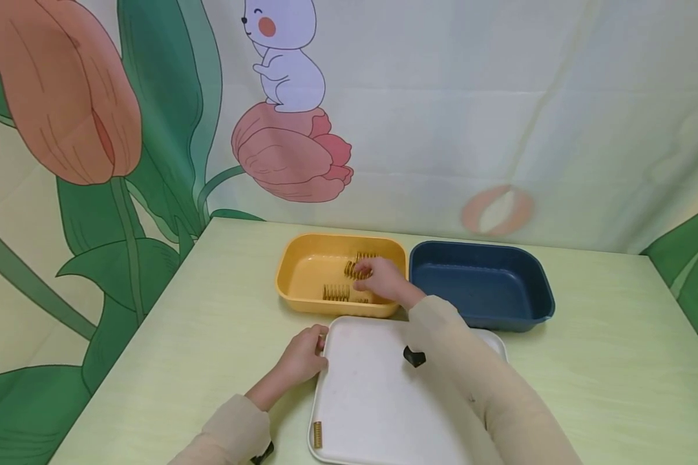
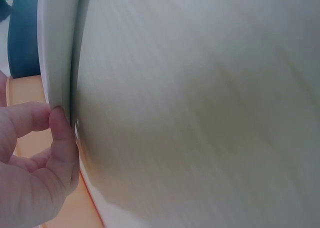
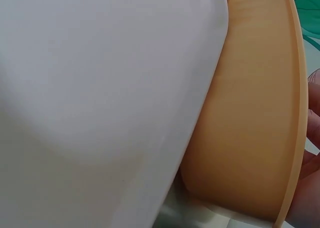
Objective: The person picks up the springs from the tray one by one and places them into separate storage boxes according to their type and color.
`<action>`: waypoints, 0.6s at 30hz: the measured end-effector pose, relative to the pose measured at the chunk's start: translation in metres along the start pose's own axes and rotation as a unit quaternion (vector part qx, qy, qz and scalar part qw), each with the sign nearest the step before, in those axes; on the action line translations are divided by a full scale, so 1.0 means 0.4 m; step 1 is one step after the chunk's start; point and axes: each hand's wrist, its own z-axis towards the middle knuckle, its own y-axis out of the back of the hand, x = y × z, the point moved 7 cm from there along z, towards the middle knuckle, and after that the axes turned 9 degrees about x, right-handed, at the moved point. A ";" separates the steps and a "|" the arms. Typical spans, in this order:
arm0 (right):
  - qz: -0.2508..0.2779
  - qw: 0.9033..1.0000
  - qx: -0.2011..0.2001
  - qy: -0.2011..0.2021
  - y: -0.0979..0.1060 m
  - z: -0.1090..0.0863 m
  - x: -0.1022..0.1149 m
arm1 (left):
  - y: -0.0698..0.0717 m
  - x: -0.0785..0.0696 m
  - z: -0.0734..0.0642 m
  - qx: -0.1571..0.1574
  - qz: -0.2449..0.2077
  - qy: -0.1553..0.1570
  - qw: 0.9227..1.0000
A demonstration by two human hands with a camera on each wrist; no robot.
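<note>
My left hand [image 1: 302, 356] pinches the left rim of a white tray [image 1: 378, 387] between thumb and fingers; the left wrist view shows the fingertips at that rim [image 2: 57, 63]. Over the right side of a yellow bin [image 1: 299, 265], my right hand [image 1: 382, 278] reaches down with bent fingers. A coiled brass spring [image 1: 349, 268] lies right at its fingertips; I cannot tell whether they grip it. Other springs [image 1: 336, 292] rest in the bin. In the right wrist view, the bin wall [image 3: 250, 113] hides much of the hand. One spring [image 1: 317, 434] lies at the tray's lower left corner.
A dark blue bin [image 1: 477, 284] stands to the right of the yellow one, close against it. Behind the pale green table [image 1: 209, 323] hangs a printed cloth [image 1: 419, 129] with flowers and a rabbit. The right forearm crosses over the tray.
</note>
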 end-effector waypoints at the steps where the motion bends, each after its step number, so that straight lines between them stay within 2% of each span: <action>1: -0.001 1.000 0.001 0.002 0.000 -0.003 0.003 | 0.000 -0.001 -0.001 0.000 0.000 -0.001 1.000; 18: -0.004 1.000 0.012 0.028 -0.002 -0.035 0.023 | -0.001 0.000 0.003 0.005 -0.005 0.012 1.000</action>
